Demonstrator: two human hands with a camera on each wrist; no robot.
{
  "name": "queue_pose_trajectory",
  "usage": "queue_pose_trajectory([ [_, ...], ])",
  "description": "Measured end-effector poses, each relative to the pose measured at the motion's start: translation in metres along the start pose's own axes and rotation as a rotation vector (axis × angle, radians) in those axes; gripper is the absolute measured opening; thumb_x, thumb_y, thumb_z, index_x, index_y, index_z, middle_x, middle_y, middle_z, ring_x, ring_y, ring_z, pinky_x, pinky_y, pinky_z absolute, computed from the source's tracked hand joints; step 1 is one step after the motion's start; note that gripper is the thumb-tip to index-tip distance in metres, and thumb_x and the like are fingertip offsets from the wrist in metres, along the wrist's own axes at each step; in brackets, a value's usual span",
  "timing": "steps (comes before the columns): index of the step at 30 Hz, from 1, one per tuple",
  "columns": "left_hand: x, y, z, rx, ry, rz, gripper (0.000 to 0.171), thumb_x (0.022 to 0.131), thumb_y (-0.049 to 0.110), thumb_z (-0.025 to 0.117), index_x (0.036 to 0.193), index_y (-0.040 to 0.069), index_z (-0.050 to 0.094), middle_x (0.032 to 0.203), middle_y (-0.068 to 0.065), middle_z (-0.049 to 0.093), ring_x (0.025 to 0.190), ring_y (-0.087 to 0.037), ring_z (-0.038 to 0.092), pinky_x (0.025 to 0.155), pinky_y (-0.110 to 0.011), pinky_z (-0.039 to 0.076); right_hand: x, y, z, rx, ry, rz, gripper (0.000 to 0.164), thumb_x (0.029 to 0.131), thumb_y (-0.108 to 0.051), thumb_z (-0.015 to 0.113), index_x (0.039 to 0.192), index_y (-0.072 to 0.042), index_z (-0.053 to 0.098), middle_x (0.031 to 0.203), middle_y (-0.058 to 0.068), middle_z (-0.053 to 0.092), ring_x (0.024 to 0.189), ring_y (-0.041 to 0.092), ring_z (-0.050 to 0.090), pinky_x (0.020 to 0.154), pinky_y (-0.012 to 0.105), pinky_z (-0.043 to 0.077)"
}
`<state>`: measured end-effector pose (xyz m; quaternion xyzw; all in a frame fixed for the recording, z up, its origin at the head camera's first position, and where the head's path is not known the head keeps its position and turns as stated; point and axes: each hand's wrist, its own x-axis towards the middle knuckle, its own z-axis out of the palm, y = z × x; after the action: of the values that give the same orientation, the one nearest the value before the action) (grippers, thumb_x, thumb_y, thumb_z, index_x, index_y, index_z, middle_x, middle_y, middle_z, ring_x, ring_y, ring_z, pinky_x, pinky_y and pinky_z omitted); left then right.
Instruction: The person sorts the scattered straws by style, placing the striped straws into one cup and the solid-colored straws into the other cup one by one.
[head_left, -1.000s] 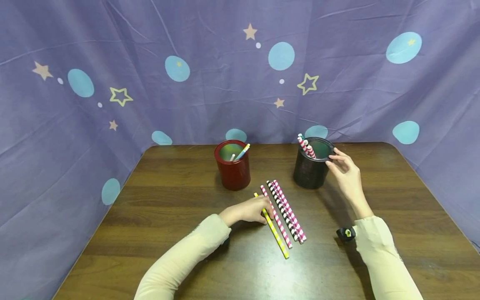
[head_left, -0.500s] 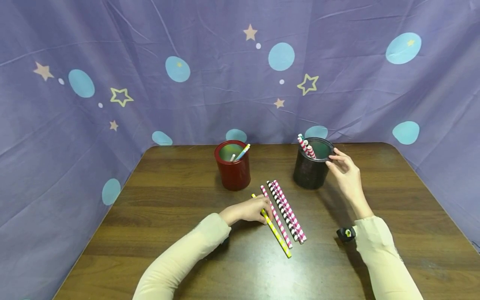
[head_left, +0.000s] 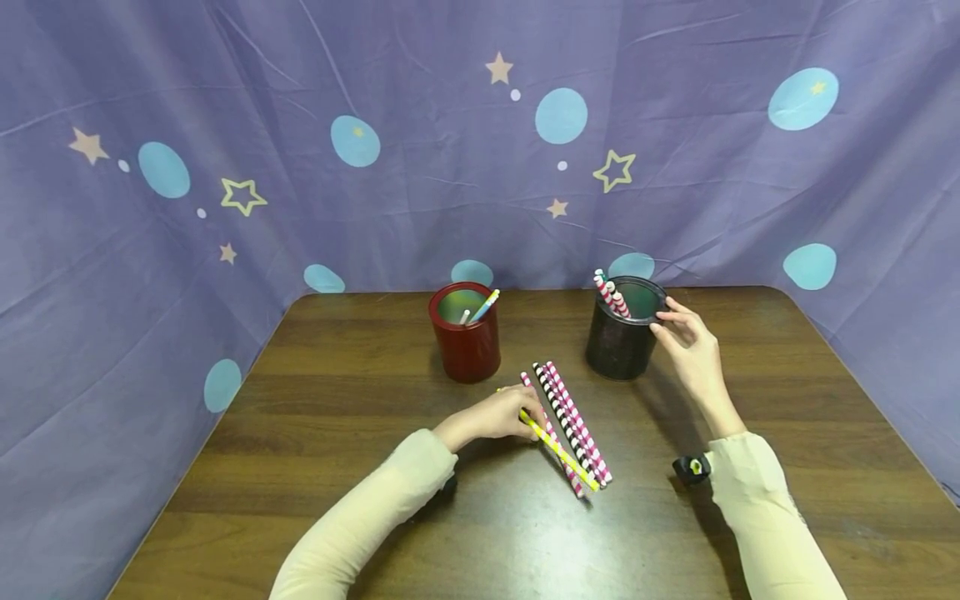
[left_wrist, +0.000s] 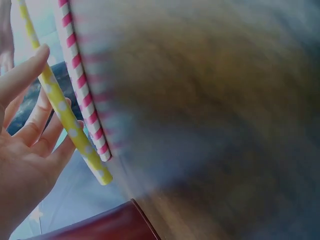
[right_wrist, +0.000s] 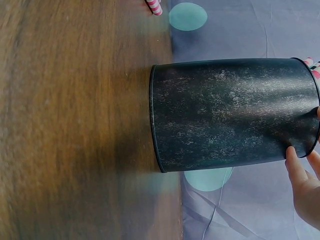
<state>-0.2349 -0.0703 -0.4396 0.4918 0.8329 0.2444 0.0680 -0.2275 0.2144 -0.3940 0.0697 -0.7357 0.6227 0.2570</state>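
My left hand [head_left: 501,414] pinches a yellow paper straw with white dots [left_wrist: 64,110] between thumb and fingers. In the head view the straw slants over a pink-and-white striped straw [head_left: 528,382] on the table. Beside that lie a black-and-white striped straw [head_left: 558,406] and more pink-and-white straws [head_left: 576,417]. On the right, my right hand [head_left: 692,350] holds the rim of a black can [head_left: 621,346], thumb against its outer wall in the right wrist view. Several striped straws [head_left: 611,296] lean inside that can.
A red can [head_left: 469,350] stands left of the black one, with a blue-and-yellow straw [head_left: 486,306] and a whitish one in it. The wooden table [head_left: 337,375] ends at a purple curtain [head_left: 420,200] behind the cans.
The yellow straw has been lifted by my left hand, and its near end has swung right across the pink-striped straw. My right hand stays at the black can's rim.
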Motion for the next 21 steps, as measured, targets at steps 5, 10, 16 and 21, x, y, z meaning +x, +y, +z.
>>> queue_pose_trajectory([
  [5,0.001,0.006,-0.004,-0.032,0.101,-0.016,0.014,0.068,0.010,0.075,0.080,0.010,0.068,0.076,0.003,0.058,0.077,-0.008,0.053,0.074,-0.015,0.040,0.001,0.000,0.000,-0.004,-0.001,-0.002,0.024,0.081,0.006,0.058,0.101,0.017,0.052,0.126,0.024,0.045,0.115,0.030,0.045,0.093,0.024,0.040],
  [10,0.005,0.007,-0.008,-0.091,0.170,-0.035,0.015,0.068,0.011,0.075,0.081,0.010,0.068,0.075,0.001,0.058,0.075,-0.011,0.052,0.073,-0.022,0.042,0.001,0.000,-0.001,-0.008,-0.002,-0.002,0.024,0.081,0.006,0.058,0.101,0.017,0.052,0.126,0.024,0.045,0.115,0.029,0.045,0.092,0.024,0.040],
  [16,0.008,0.011,-0.012,-0.175,0.259,-0.043,0.016,0.068,0.006,0.075,0.082,0.008,0.068,0.075,0.000,0.059,0.075,-0.015,0.052,0.073,-0.029,0.047,0.000,0.000,-0.001,-0.008,-0.003,0.003,0.025,0.081,0.005,0.058,0.102,0.017,0.052,0.126,0.025,0.045,0.115,0.028,0.046,0.092,0.023,0.040],
  [21,0.013,0.013,-0.015,-0.234,0.321,-0.030,0.015,0.068,0.005,0.074,0.082,0.007,0.068,0.073,-0.002,0.058,0.072,-0.021,0.053,0.069,-0.039,0.047,0.000,0.000,0.000,-0.013,-0.006,0.001,0.025,0.081,0.005,0.058,0.102,0.017,0.052,0.126,0.025,0.044,0.115,0.030,0.045,0.093,0.025,0.040],
])
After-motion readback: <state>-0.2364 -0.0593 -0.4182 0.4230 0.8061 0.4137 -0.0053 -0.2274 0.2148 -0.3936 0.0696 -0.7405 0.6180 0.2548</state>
